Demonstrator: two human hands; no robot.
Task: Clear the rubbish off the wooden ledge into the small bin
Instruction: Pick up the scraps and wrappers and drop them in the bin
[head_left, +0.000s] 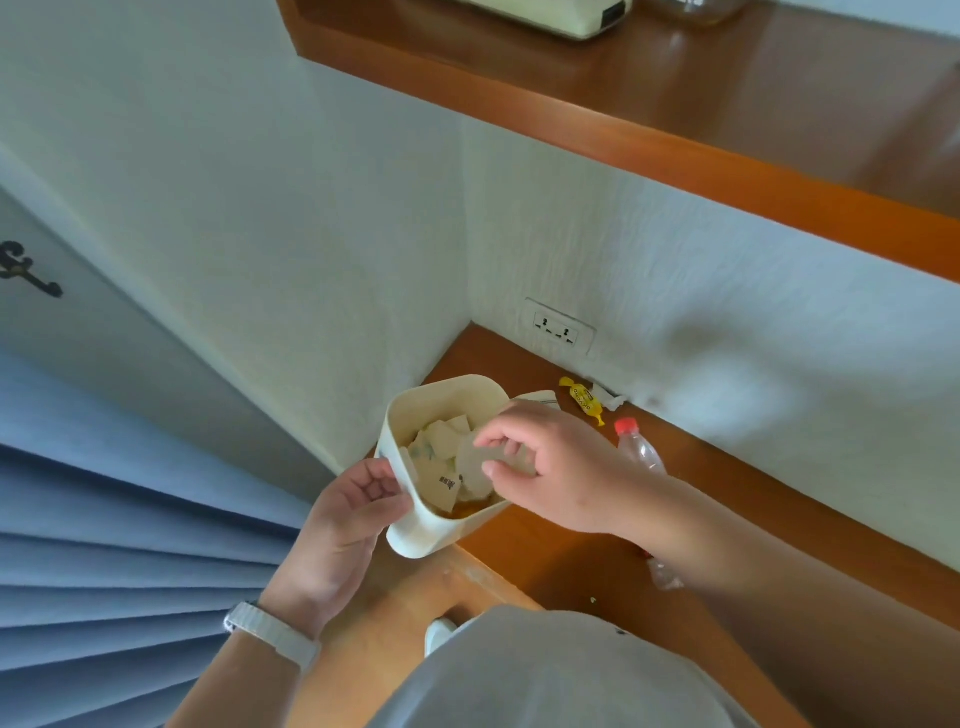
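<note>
My left hand (347, 512) grips the handle of a small cream bin (441, 402), tilted over the corner of the wooden ledge (753, 499). Inside the bin lie white paper scraps and wrappers. My right hand (540, 465) hovers over the bin's mouth and pinches a translucent white wrapper (475, 465) between thumb and fingers. On the ledge behind lie a yellow sweet wrapper (583, 400), a small white scrap (609, 397) by the wall, and a clear plastic bottle with a red cap (638, 447), partly hidden by my right forearm. A crumpled clear wrapper (665, 574) shows under that forearm.
A wall socket (558, 328) sits just above the ledge at the corner. An upper wooden shelf (675, 88) carries a cream appliance and a glass jar. Blue pleated curtain (119, 545) fills the left. A white object (439, 631) sits near my chest.
</note>
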